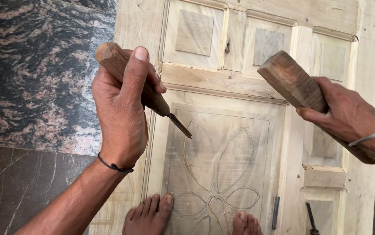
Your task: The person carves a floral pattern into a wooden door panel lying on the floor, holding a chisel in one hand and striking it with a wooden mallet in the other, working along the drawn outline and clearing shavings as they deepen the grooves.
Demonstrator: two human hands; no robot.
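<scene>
— Firstly, materials?
— Pale unfinished wooden door (257,130), laid flat; recessed panels, square raised blocks, petal outline grooved into the large panel. Mottled granite floor (35,65) left of the left hand.
— Tools?
— Chisel (152,93): round dark wooden handle, narrow steel blade. Rough rectangular wooden block (294,80), worn at the end.
— Room?
— Blade tip at a petal's upper edge. Open panel between both hands. Bare feet (148,215) on the lower panel, below the left hand.
— Hands?
— Left hand (122,113) wrapped around chisel handle, thumb up, blade slanting down-right. Right hand (348,117) gripping the block, raised, well apart from chisel.
</scene>
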